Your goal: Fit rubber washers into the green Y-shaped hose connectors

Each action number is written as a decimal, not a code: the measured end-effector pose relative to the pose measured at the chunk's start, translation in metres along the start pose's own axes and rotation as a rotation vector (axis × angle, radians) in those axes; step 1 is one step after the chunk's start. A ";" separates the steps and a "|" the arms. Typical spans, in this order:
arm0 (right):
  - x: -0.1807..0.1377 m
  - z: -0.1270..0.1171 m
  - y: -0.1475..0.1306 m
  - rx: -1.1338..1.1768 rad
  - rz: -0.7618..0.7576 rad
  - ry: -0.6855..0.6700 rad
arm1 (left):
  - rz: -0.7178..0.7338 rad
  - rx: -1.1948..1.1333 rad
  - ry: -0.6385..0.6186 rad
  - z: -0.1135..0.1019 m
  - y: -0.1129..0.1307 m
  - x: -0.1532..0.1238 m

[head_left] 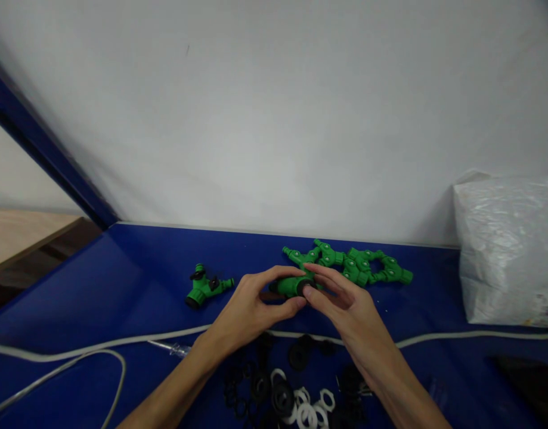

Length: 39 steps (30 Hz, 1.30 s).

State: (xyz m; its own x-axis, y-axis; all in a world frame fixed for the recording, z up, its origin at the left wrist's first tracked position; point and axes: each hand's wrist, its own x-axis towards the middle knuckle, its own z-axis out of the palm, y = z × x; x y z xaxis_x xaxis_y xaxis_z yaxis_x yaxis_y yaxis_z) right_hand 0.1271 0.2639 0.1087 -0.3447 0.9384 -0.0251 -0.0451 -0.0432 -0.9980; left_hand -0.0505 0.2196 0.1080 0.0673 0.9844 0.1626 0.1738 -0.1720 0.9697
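Between my two hands is a green plastic hose splitter (288, 286) with a black ring at its near end. My left hand (256, 301) grips its body from the left, thumb below and fingers over the top. My right hand (340, 298) closes on the black end from the right, with thumb and fingers against it. Part of the splitter is hidden by the fingers. Left of my hands, another green Y-shaped splitter (205, 287) with black levers lies on the blue table. Behind my hands lies a group of several green splitter bodies (358, 262) without levers.
Black rings and white washers (306, 411) lie loose near the front. A screwdriver (170, 347) rests beside my left forearm. A white cable (479, 335) crosses the blue table (139, 268). On the right stands a plastic-wrapped package (508, 250), against the white wall (274, 119).
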 end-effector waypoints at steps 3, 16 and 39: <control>0.001 -0.002 -0.001 -0.014 -0.006 -0.031 | -0.007 0.008 0.000 0.000 -0.001 0.001; 0.000 -0.003 -0.003 -0.050 -0.021 -0.054 | -0.029 -0.078 0.016 0.003 -0.008 0.000; -0.008 0.017 0.004 0.036 -0.056 0.067 | -0.006 -0.214 0.258 0.016 0.001 -0.001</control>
State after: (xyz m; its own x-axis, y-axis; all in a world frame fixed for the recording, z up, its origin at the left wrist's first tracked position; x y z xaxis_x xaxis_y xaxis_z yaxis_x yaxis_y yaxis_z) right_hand 0.1138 0.2505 0.1060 -0.2771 0.9605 0.0254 -0.0962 -0.0014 -0.9954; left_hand -0.0343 0.2183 0.1055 -0.1887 0.9669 0.1714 -0.0390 -0.1818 0.9826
